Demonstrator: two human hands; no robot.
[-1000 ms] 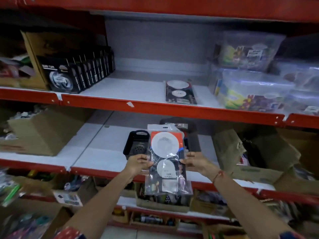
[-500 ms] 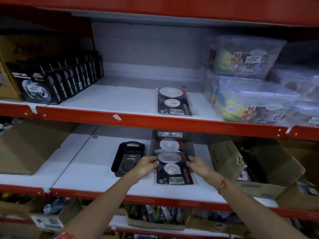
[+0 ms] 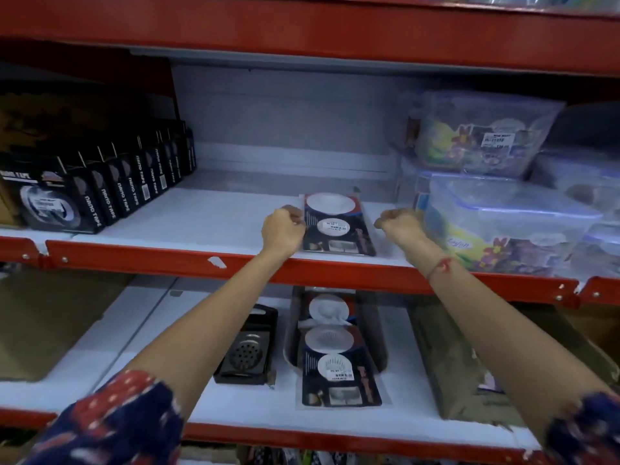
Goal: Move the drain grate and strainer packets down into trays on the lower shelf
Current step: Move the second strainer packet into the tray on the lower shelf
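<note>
A strainer packet, a dark card with white round strainers, lies flat on the upper shelf. My left hand has its fingers curled on the packet's left edge. My right hand is curled just beside its right edge; I cannot tell if it touches. On the lower shelf, a long dark tray holds more strainer packets, the top one sticking out over its front end. Left of it a small black tray holds a dark drain grate.
Black nano tape boxes line the upper shelf's left side. Clear plastic containers are stacked at its right, close to my right hand. Cardboard boxes stand on the lower shelf's right and far left. A red shelf beam runs overhead.
Both hands have let go of the packet laid in the long tray on the lower shelf. They have risen to the upper shelf, on either side of the packet there.
</note>
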